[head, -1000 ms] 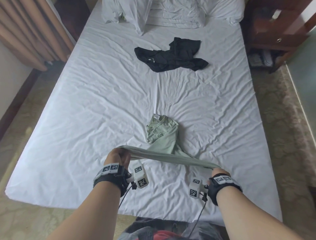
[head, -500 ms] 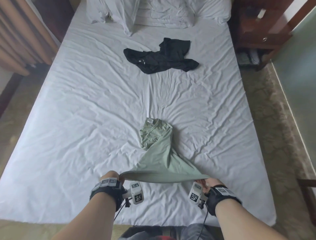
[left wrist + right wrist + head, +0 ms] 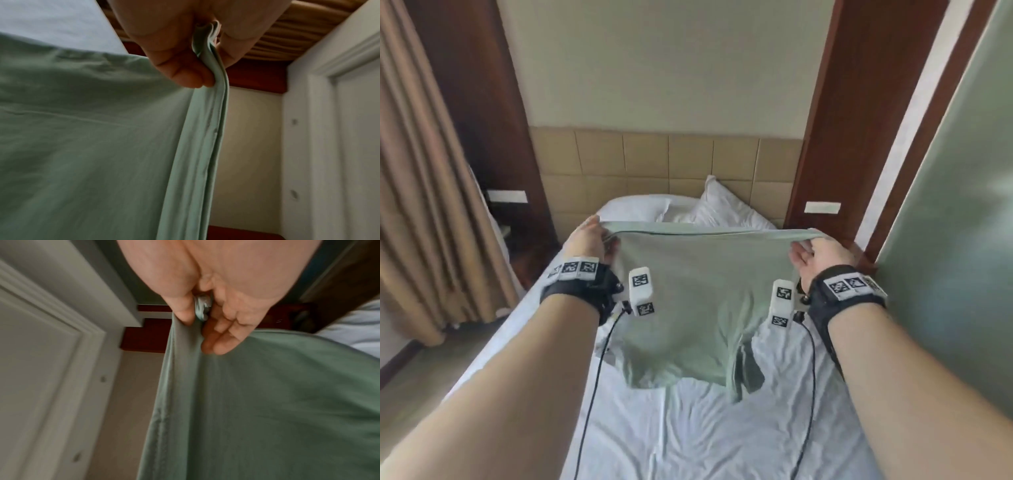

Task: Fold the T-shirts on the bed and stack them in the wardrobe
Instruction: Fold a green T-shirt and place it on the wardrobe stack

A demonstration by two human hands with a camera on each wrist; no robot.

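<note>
Currently the white-sheeted bed [image 3: 688, 428] lies below the pale sage-green cotton T-shirt [image 3: 698, 308], which hangs stretched in the air above it. The garment appears light, soft and limp, so its two hem corners are judged the best holds. The left hand [image 3: 589, 241] and right hand [image 3: 822, 255] each pinch one corner between thumb and curled fingers [image 3: 185, 76]
</note>
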